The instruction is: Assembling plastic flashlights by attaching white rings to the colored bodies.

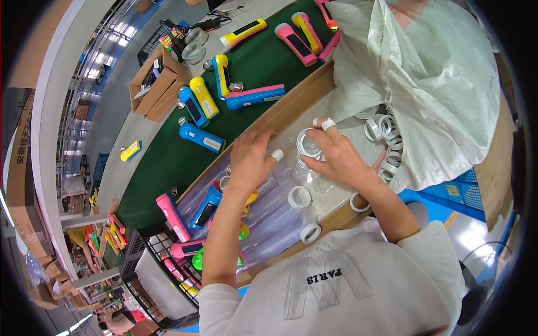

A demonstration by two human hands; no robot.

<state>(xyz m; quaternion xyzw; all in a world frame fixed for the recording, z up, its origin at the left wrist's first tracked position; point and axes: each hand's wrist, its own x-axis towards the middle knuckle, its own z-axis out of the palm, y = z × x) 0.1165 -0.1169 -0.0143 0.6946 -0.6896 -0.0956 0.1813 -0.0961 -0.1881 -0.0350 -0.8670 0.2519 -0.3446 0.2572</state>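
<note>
My right hand (343, 155) is closed on a white plastic ring (308, 143), pinched between thumb and fingers above the workbench. White covers sit on some of its fingertips. To its left, my left hand (251, 159) hovers over rows of clear plastic discs in a shallow cardboard tray (314, 87); its fingers are blurred, and whether they hold anything is hidden. A white cover shows on its thumb. Near my body lie more loose rings, such as a white ring (299, 197). A white woven sack (426, 89) spills several rings (386, 131) to the right of my right hand.
A green conveyor belt (162, 162) carries several blue, yellow and pink flashlights (203, 137) beyond the tray. At lower left stands a black wire basket (148, 252) near more flashlights. A small cardboard box (158, 84) sits past the belt. A blue crate (457, 196) is under the sack.
</note>
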